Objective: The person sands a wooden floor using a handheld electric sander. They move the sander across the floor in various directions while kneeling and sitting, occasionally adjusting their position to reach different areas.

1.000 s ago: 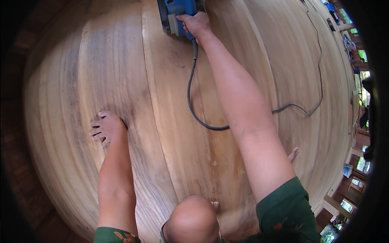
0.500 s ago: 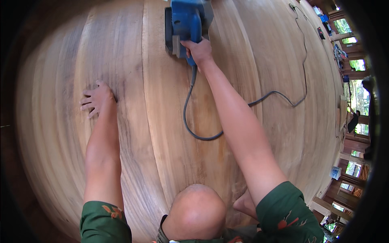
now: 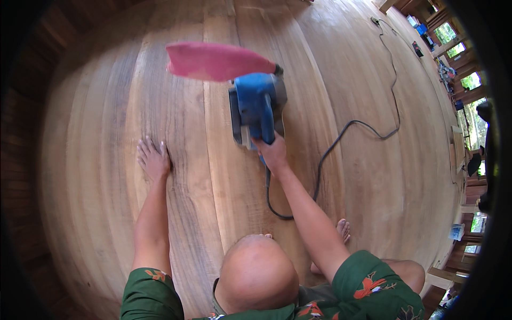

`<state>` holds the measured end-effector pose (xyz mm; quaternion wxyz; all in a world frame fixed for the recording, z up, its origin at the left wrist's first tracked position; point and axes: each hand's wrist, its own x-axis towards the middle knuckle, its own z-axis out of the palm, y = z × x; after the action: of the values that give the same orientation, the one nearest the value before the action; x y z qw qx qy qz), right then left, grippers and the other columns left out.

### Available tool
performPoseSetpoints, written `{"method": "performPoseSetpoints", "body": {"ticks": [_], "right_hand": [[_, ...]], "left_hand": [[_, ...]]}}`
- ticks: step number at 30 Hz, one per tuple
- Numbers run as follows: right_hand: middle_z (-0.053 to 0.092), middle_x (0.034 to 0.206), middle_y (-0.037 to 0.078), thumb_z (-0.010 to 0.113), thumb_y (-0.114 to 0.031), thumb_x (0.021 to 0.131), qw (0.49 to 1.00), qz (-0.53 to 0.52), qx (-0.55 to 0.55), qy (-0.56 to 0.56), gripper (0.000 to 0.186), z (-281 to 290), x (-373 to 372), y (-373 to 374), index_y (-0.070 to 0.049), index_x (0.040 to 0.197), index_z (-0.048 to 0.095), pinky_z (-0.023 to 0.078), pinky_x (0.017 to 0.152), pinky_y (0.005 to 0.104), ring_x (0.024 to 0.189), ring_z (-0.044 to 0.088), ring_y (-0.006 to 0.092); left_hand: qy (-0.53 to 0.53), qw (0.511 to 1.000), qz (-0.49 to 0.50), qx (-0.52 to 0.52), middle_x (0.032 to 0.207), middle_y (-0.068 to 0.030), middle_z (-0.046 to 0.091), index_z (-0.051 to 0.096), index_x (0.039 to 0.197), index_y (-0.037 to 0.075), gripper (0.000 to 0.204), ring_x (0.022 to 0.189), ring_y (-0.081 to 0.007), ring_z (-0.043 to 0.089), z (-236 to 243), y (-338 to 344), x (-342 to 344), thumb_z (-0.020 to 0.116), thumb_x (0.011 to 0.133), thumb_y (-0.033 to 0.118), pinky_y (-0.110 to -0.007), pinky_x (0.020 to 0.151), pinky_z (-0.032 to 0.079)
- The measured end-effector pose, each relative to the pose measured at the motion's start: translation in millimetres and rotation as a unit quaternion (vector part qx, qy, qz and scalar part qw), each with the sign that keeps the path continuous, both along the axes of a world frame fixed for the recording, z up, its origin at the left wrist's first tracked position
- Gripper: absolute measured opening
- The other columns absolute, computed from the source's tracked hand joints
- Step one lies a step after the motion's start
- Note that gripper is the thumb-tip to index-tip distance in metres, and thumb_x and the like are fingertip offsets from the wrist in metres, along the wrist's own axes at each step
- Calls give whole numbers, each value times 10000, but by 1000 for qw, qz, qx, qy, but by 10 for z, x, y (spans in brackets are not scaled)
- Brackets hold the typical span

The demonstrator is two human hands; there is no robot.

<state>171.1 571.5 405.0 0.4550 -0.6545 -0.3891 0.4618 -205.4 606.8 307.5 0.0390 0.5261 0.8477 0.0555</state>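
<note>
My right hand [image 3: 272,153] is wrapped round the rear handle of a blue belt sander [image 3: 256,104], which sits on the wooden plank floor [image 3: 213,186] ahead of me. A pink dust bag [image 3: 216,61] sticks out to the left from the sander's far end. From under my right hand the dark power cord [image 3: 341,133] loops back, then runs off to the far right. My left hand [image 3: 153,160] lies flat on the planks to the left of the sander, fingers stretched out and holding nothing.
My bent knee [image 3: 260,272] is at the bottom middle, and a bare foot [image 3: 343,230] shows beside my right arm. Along the right edge are tools [image 3: 447,72], a light blue container [image 3: 457,231] and wooden framing with openings. The cord's plug connection [image 3: 375,21] lies at the far right.
The sander has come back toward me with my right hand, and its pink bag is now in sight. In the picture, my left hand sits lower and further right, its fingers less spread.
</note>
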Motion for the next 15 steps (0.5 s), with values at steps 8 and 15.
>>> {"method": "performPoseSetpoints", "body": {"ticks": [8,15], "right_hand": [[608,718,-23,787,-184,915,999,19,12,24,185,33,-19,-1069,-60,911,651,457,613,276,661,562,69],[625,705,-20,805,-196,894,1000,4,6,24,183,16,68,-598,-60,870,684,452,582,282,627,567,73]], "left_hand": [[8,993,95,-66,1764,-78,162,219,1687,208,722,1625,-299,131,121,63,282,372,1081,570,-643,1247,165],[52,992,104,-53,1761,-100,163,213,1687,194,728,1623,-300,141,107,77,427,344,1083,578,-651,1256,149]]}}
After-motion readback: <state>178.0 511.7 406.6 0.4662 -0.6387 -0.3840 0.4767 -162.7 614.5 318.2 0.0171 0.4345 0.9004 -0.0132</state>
